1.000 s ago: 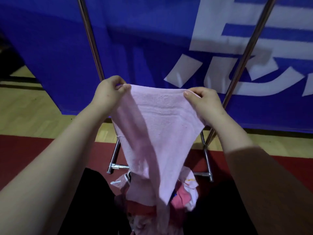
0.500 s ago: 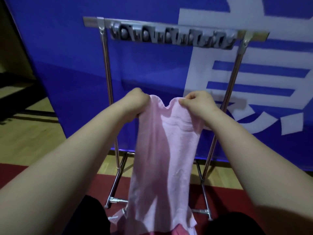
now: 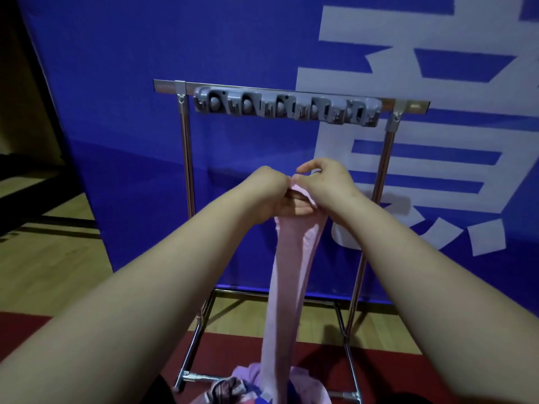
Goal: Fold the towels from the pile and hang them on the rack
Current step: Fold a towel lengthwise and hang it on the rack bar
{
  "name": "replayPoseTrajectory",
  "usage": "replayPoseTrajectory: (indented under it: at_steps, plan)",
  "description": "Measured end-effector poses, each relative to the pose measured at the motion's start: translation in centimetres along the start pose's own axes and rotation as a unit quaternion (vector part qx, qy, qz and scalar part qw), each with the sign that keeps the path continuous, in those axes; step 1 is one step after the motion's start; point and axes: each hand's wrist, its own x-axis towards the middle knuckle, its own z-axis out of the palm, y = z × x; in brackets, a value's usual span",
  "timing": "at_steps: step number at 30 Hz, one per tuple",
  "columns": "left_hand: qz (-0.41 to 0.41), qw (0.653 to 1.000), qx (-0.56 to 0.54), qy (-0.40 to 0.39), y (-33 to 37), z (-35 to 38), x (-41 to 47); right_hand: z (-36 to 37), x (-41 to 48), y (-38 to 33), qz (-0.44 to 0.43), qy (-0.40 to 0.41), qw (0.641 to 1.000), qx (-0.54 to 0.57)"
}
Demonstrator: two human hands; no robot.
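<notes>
left arm: from lower left to centre | left hand [image 3: 272,195]: fingers curled, grips pink towel [image 3: 288,272] top | right arm: from lower right | right hand [image 3: 326,185]: against left, pinches same top

Left grip [image 3: 274,196] and right grip [image 3: 328,185] touch at mid-frame, both pinching the top edge of a pink towel [image 3: 291,272]. The towel hangs bunched into a narrow strip down to the pile [image 3: 248,387]. The rack [image 3: 186,158] stands behind, a grey clip bar [image 3: 285,107] on its top rail, against a blue banner [image 3: 140,83].
</notes>
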Motion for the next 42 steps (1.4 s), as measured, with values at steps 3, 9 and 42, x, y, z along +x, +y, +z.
replayPoseTrajectory:
  at_steps: [3, 9, 42]
  plan:
    - [-0.006, 1.000, 0.000, -0.001, 0.3, 0.1, 0.1, 0.2, -0.3, -0.4, 0.000, -0.015, 1.000, 0.011]
    - [0.017, 0.997, 0.043, 0.063, 0.0, -1.3, 1.3, -1.3, -1.6, -0.5, -0.019, -0.154, 0.985, 0.078]
    - [0.117, 0.650, 0.751, 0.026, -5.6, -8.8, 5.9, -3.1, -0.3, 2.7, -0.054, -0.219, 0.945, -0.238]
